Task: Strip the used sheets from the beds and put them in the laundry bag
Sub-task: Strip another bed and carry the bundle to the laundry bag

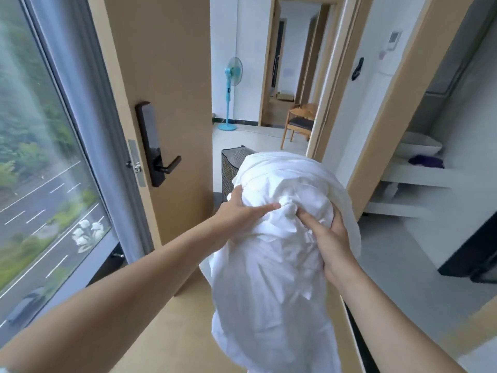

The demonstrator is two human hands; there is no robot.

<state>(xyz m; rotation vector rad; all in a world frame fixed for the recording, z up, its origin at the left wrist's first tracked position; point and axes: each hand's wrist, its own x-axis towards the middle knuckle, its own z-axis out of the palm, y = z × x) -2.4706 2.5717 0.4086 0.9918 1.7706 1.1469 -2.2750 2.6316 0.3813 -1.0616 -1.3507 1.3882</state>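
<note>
Your left hand (243, 211) and right hand (326, 239) each clutch the bundled sheet (282, 205) between them; the bag (232, 165), partly hidden, sits just beyond.

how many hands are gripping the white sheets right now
2. The left hand presses the left side of the bundled white sheets; the right hand clutches the right side, fingers dug into the folds.

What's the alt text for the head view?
Both bare hands, left hand and right hand, clutch a crumpled white bedsheet bundle held out toward an open doorway. A dark checked fabric laundry bag stands on the floor just beyond it, beside a tan wooden door; a turquoise pedestal fan stands farther off.
</note>
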